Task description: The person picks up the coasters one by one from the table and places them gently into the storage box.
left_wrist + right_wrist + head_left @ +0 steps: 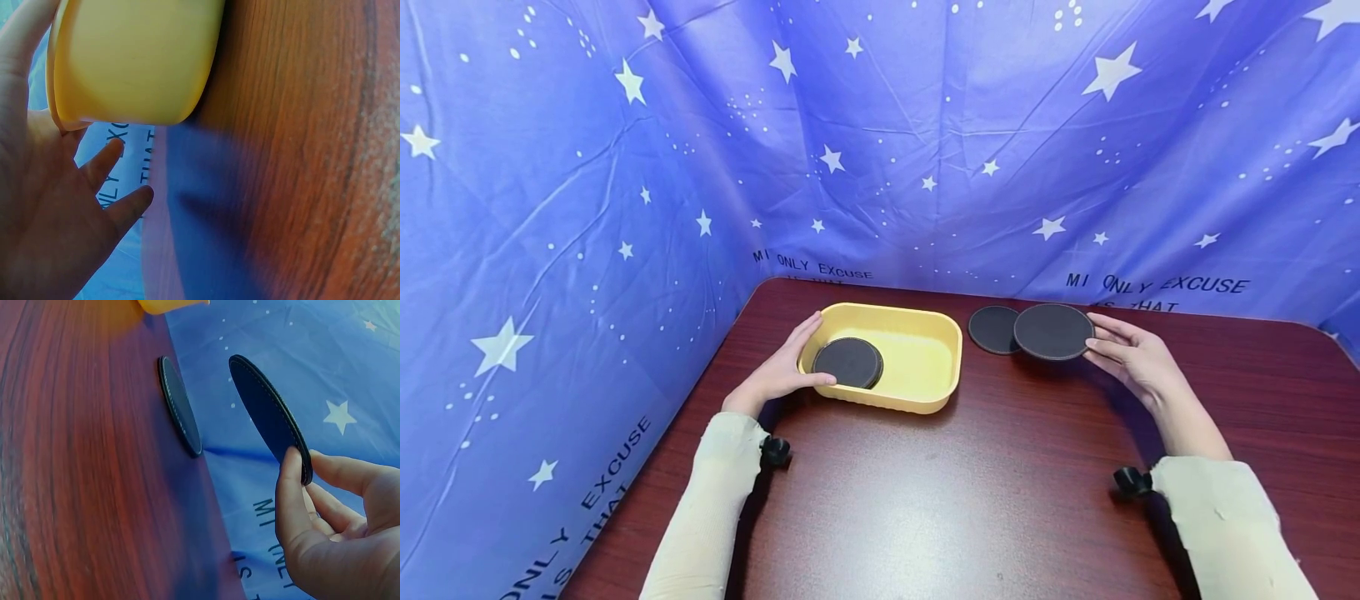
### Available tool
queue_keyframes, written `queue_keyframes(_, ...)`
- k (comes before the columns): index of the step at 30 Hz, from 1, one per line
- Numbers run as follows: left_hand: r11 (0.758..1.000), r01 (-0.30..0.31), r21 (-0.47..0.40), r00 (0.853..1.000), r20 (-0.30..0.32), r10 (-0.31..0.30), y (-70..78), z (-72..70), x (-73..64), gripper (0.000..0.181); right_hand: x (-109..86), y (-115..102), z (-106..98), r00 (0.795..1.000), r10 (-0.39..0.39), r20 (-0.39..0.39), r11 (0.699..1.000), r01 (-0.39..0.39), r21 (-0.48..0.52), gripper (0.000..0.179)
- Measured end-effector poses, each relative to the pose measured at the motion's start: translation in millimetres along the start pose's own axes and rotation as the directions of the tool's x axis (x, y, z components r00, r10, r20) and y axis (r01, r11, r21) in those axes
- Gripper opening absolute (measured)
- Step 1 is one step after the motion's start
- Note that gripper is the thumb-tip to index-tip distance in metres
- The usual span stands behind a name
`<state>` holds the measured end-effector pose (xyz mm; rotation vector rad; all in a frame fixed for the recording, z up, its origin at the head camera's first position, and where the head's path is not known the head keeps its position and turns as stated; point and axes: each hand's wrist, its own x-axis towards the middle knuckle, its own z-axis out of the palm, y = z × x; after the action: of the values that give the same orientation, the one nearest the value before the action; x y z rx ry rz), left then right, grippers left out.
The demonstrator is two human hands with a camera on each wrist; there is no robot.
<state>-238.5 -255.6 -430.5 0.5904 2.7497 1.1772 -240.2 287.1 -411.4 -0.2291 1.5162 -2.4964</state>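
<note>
In the head view, my right hand [1141, 360] pinches a round black coaster [1052, 332] by its right edge, between thumb and fingers. The right wrist view shows this held coaster [270, 412] tilted and raised off the table. Another black coaster [989, 329] lies on the table just left of it, partly covered by it in the head view. My left hand [777, 371] holds the left end of a yellow plastic basin [917, 403], its thumb at the front rim and its fingers toward the back. Inside the basin's left part lie stacked black coasters [847, 362]; their number is unclear.
The dark red-brown wooden table [880, 500] has a glossy patch of reflected light. A blue cloth [910, 108] with white stars and printed words hangs behind the table and along its left side.
</note>
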Motion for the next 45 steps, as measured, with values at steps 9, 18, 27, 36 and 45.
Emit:
queue_keyframes(9,1.000,-0.006,0.012,1.000,-0.004,0.006,0.5,0.3,-0.1,0.106,3.4,-0.8,18.7,1.000,-0.005,0.011,1.000,0.005,-0.028,0.045)
queue_keyframes(18,1.000,-0.013,0.005,1.000,0.000,0.013,3.1,-1.4,-1.5,0.107,8.7,1.4,36.8,1.000,-0.002,0.029,0.998,0.004,-0.061,0.043)
queue_keyframes(27,1.000,-0.012,0.003,1.000,-0.001,0.012,1.7,-0.3,-0.6,0.106,14.9,7.7,52.6,0.998,0.005,0.055,0.997,-0.001,-0.080,0.042)
queue_keyframes(36,1.000,-0.002,0.005,1.000,0.000,0.002,-0.1,-1.4,0.0,0.106,22.8,13.1,69.9,0.995,0.018,0.095,0.996,-0.009,-0.091,0.042)
queue_keyframes(45,1.000,-0.008,0.004,1.000,0.001,0.008,-0.2,-1.1,0.4,0.106,30.8,20.2,87.7,0.995,0.052,0.089,0.986,-0.037,-0.163,0.043)
